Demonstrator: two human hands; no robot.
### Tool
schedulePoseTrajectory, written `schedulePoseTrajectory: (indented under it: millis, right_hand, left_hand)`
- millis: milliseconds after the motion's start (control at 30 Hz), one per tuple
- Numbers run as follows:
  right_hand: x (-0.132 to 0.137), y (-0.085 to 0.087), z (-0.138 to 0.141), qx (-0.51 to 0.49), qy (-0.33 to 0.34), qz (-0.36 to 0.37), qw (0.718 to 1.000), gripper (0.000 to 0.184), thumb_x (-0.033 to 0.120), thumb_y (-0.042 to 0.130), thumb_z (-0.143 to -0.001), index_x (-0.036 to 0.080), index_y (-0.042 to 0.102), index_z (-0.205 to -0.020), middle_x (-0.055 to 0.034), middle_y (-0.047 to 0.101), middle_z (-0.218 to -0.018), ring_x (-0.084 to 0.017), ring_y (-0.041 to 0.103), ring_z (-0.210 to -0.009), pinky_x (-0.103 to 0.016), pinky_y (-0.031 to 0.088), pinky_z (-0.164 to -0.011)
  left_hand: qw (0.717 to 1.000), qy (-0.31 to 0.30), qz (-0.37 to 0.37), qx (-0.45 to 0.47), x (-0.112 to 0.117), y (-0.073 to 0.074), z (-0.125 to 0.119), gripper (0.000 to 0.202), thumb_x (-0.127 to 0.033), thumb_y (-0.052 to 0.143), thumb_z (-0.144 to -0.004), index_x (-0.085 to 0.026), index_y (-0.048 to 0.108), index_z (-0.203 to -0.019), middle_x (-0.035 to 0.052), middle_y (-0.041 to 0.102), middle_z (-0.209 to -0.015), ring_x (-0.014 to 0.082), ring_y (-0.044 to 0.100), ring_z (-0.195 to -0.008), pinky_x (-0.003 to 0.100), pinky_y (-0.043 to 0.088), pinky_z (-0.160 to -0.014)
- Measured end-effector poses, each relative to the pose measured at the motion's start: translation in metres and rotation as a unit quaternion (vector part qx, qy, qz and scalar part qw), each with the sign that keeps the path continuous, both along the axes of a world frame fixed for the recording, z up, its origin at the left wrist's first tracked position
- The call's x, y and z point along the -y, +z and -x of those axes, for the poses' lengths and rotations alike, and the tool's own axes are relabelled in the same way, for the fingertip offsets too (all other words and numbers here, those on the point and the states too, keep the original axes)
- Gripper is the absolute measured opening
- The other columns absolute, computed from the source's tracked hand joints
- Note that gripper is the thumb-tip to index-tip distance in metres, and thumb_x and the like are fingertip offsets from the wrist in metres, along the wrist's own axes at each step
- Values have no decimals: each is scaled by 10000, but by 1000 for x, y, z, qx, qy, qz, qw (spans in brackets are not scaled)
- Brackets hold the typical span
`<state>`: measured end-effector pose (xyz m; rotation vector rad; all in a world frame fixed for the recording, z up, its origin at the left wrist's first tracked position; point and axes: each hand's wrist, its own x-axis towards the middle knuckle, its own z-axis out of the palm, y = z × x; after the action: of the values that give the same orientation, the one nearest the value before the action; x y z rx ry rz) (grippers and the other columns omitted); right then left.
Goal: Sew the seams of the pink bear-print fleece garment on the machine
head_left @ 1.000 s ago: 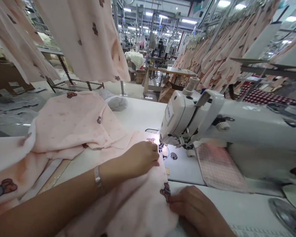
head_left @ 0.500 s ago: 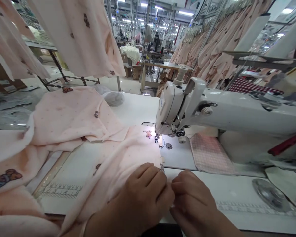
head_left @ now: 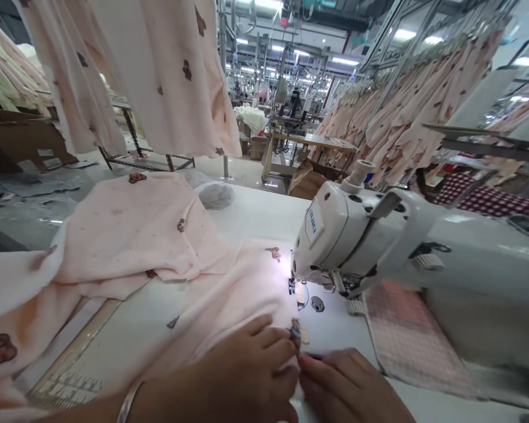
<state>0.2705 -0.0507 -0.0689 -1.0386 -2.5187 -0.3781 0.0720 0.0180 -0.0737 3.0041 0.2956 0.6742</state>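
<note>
A pale pink fabric piece (head_left: 233, 296) with small bear prints lies across the white sewing table (head_left: 255, 211), its right edge under the lit needle of a white sewing machine (head_left: 370, 235). My left hand (head_left: 242, 367) presses on the fabric's near edge, fingers curled around it. My right hand (head_left: 344, 388) pinches the same edge just right of the left hand, in front of the needle plate (head_left: 311, 302). Both hands meet at a bear print on the hem.
More pink fabric (head_left: 127, 235) is heaped on the table's left. Pink garments (head_left: 176, 70) hang overhead and along a rack (head_left: 405, 111) at the right. A checked cloth (head_left: 405, 335) lies under the machine arm. Other sewing stations stand far back.
My left hand drew back from the needle to the fabric's near edge and joined my right hand there. The view then shifted, and the hands now sit lower in the frame.
</note>
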Motion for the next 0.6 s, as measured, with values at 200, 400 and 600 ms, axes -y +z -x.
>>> schedulePoseTrajectory:
  millis: [200, 400, 600]
  right_hand:
    - [-40, -3, -7, -53, -16, 30, 998, 229, 110, 404, -876, 164, 621, -924, -72, 646, -866, -169, 540, -751, -298, 431, -629]
    - [-48, -12, -8, -77, -55, 59, 994, 208, 112, 437, -866, 161, 622, -948, -48, 574, -748, -161, 503, -713, -318, 412, -671]
    - [-49, -12, -7, -95, -67, 50, 992, 182, 138, 453, -880, 165, 630, -910, -36, 565, -704, -150, 514, -703, -325, 417, -710]
  left_hand:
    - [998, -17, 62, -26, -48, 4, -4, 201, -350, 506, -889, -168, 591, -877, 57, 611, -985, 182, 543, -945, 333, 422, -870]
    - [994, -39, 91, -35, -66, 9, -7, 155, -246, 482, -899, -176, 613, -855, 20, 637, -889, 153, 545, -858, 299, 410, -821]
    - [993, -47, 102, -38, -72, 10, -8, 176, -201, 477, -895, -191, 633, -814, 9, 636, -899, 140, 536, -829, 284, 393, -785]
